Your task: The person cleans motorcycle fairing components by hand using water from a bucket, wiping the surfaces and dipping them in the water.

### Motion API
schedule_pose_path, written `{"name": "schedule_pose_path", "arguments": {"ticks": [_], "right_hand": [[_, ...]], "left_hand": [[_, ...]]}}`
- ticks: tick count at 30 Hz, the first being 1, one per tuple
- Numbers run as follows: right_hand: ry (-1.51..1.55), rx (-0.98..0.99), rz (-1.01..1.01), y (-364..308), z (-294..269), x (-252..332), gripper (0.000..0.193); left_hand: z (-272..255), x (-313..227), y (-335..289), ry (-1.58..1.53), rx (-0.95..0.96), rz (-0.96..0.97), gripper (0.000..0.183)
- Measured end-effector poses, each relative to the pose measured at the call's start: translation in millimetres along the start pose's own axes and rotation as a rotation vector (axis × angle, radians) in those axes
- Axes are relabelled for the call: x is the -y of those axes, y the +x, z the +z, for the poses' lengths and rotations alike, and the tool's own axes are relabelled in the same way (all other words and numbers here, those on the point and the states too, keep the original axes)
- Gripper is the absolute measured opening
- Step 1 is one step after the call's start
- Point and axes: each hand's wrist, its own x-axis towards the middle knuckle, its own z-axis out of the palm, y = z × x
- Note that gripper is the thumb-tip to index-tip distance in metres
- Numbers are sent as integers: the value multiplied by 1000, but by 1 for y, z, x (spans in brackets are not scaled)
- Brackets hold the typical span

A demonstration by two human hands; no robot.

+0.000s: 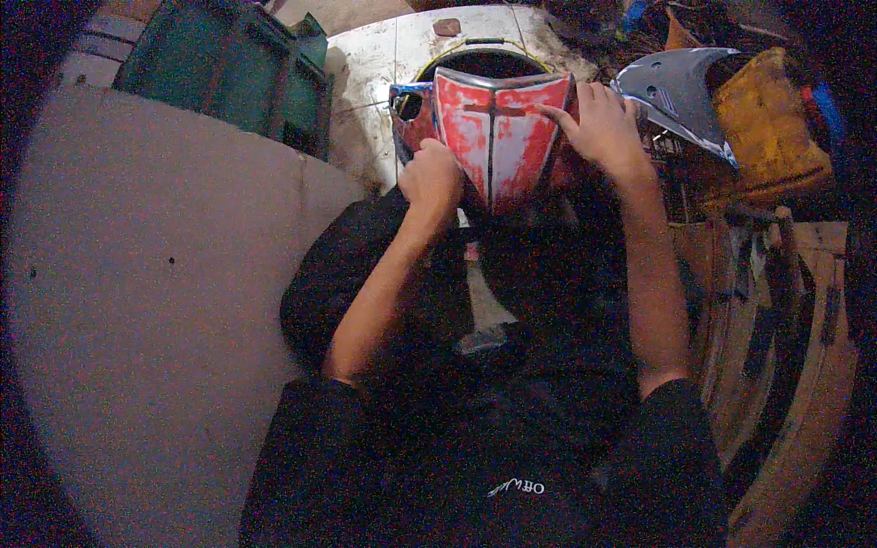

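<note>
A shield-shaped motorcycle fairing panel (475, 151), patchy red and white with a dark line down its middle and a dark rim at the top, is tilted up before me above my lap. My left hand (432, 183) is closed on its lower left edge, fingers curled. At the upper right edge, my right hand (605, 130) grips the panel, with the thumb reaching onto the red face and the fingers over the side. The fingertips behind the panel are hidden. A blue and dark side part with a hole (408, 108) shows at its left.
Behind the panel stands a black bucket (475, 64) with a yellowish rim on dirty white tiles (361, 68). A green crate (228, 73) is at the far left. A grey fairing piece (676, 96) and a yellow-brown container (767, 128) lie right, above wooden slats (758, 338).
</note>
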Motion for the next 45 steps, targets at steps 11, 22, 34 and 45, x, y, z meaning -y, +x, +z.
{"name": "schedule_pose_path", "arguments": {"ticks": [11, 22, 34, 45], "right_hand": [[-4, -6, 12, -7, 1, -3, 71], [-6, -65, 19, -6, 7, -11, 73], [36, -27, 37, -10, 2, -5, 75], [120, -37, 23, 13, -1, -19, 68]], "left_hand": [[16, -11, -24, -5, 9, 112, 22], [-12, -1, 7, -249, 67, -42, 33], [4, 11, -5, -709, -17, 155, 25], [10, 29, 16, -588, -110, 29, 24]]}}
